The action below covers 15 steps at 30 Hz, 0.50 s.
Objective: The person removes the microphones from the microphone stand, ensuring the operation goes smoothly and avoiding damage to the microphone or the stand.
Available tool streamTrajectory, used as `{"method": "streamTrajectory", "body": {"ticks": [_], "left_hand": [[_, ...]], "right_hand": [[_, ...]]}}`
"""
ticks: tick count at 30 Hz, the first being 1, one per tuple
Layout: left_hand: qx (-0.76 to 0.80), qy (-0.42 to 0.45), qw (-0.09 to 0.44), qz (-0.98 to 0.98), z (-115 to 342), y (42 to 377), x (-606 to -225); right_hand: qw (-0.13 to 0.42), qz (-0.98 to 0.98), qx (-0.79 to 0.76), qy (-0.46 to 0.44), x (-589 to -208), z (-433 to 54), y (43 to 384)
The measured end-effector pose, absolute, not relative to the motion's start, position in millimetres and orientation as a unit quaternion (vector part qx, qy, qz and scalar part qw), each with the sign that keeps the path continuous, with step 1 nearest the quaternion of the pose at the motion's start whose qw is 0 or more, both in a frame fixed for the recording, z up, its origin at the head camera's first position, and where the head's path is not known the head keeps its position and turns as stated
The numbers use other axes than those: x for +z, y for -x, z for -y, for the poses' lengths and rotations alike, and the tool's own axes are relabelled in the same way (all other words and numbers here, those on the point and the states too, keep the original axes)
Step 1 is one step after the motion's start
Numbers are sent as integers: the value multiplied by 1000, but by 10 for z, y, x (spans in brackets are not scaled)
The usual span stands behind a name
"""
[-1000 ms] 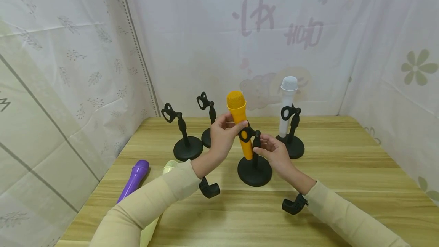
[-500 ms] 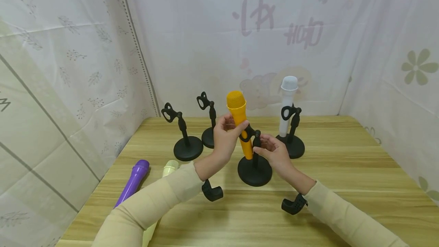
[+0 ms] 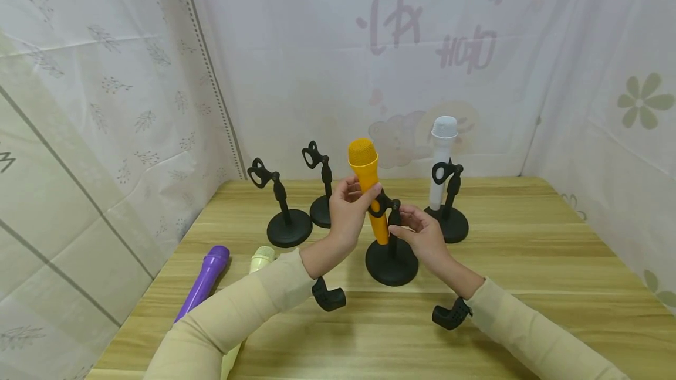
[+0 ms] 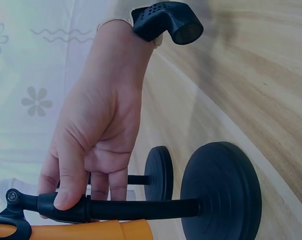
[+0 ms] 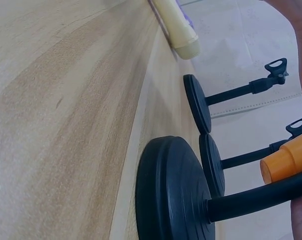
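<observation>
My left hand [image 3: 350, 211] grips an orange microphone [image 3: 362, 160] by its upper body, thumb in front. The handle passes through the ring clip of a black desk stand [image 3: 392, 265], its lower end beside the post. With thumb and fingers, my right hand [image 3: 422, 237] pinches that stand's post just below the clip. The left wrist view shows this right hand [image 4: 98, 120] on the post and the microphone's orange end [image 4: 95, 231] alongside. In the right wrist view the orange end [image 5: 286, 160] lies close to the post, and the left hand is only partly visible at the edge.
A white microphone [image 3: 442, 139] sits in another black stand [image 3: 453, 227] at back right. Two more stands [image 3: 289, 228] with bare clips are at back left. A purple microphone [image 3: 206, 280] and a cream microphone [image 3: 262, 258] lie at left, partly under the left sleeve.
My left hand and forearm have shifted slightly right along the orange microphone, toward the clip. The right hand, the stand and the microphone look nearly unmoved.
</observation>
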State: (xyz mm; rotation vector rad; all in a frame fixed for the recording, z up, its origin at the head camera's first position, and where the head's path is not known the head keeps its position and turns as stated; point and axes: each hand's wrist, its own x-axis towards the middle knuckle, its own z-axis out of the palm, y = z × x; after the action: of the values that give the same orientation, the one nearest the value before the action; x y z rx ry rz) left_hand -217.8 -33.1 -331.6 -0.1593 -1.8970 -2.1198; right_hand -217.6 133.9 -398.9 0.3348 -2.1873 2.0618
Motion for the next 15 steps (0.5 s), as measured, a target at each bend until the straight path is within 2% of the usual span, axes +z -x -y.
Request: {"method": "streamTrajectory", "body": {"ticks": [15], "left_hand": [[-737, 51, 151, 657, 338, 2183, -3312]], "right_hand": [[68, 727, 671, -129, -3986, -1341, 2195]]}}
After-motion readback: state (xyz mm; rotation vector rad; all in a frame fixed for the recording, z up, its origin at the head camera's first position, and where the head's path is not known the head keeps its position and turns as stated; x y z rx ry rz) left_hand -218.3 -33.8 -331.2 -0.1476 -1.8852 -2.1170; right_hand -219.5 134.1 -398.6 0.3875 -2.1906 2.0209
